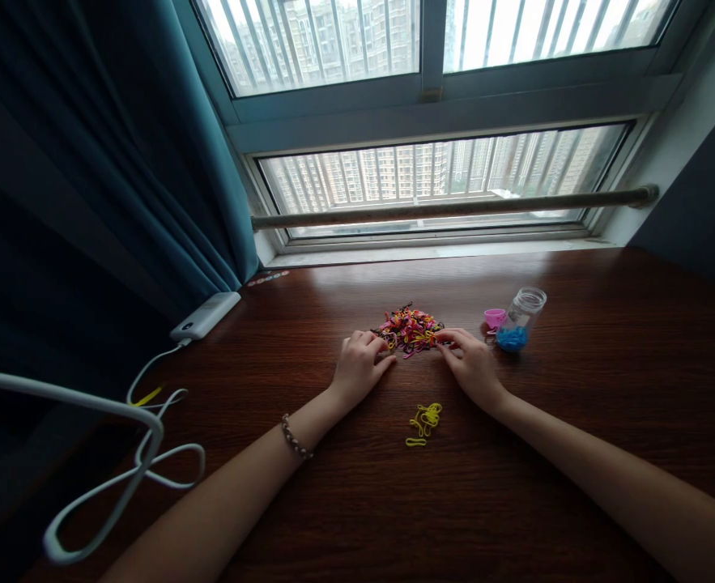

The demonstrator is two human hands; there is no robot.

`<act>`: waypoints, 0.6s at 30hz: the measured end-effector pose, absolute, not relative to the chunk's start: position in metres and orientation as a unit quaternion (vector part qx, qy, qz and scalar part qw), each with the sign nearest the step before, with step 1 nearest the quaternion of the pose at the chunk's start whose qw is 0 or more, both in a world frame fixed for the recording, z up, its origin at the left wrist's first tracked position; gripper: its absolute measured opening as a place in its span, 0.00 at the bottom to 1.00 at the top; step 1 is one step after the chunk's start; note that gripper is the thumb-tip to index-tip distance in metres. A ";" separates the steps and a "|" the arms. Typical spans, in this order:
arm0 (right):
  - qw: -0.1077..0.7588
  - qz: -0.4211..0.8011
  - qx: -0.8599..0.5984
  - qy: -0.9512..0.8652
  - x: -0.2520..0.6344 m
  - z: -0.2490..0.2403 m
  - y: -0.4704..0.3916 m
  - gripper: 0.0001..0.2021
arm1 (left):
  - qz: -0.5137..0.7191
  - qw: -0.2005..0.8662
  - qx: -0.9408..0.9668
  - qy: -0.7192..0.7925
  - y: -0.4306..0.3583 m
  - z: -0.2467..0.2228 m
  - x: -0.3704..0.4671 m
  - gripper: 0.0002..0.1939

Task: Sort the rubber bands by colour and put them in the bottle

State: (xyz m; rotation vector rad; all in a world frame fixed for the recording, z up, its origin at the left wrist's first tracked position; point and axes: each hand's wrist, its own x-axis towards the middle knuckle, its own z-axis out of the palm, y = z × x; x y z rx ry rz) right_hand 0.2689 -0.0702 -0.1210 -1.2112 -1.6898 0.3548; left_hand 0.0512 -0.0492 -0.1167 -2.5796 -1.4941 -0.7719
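Hands apart: left hand (362, 366) and right hand (471, 366) touch the mixed pile (410, 329); yellow bands (425, 419) lie nearer; whether fingers grip, I cannot tell.

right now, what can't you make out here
All in the head view:
- whether the left hand or right hand grips a band: too small, too dark
- the bottom of the colourful pile: hidden by its upper bands
- the thick white cable's far end: cut off by the left edge

Single head view — looking forward and down (both forearms included) — fairly close.
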 end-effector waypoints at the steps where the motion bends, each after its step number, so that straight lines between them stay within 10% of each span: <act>1: 0.498 0.155 -0.502 -0.690 0.269 -0.121 -0.070 0.07 | -0.248 0.030 -0.837 -0.486 -0.049 -0.117 0.051 0.06; 18: 0.511 0.183 -0.542 -0.642 0.276 -0.133 -0.060 0.11 | -0.315 0.015 -0.799 -0.512 -0.045 -0.118 0.049 0.03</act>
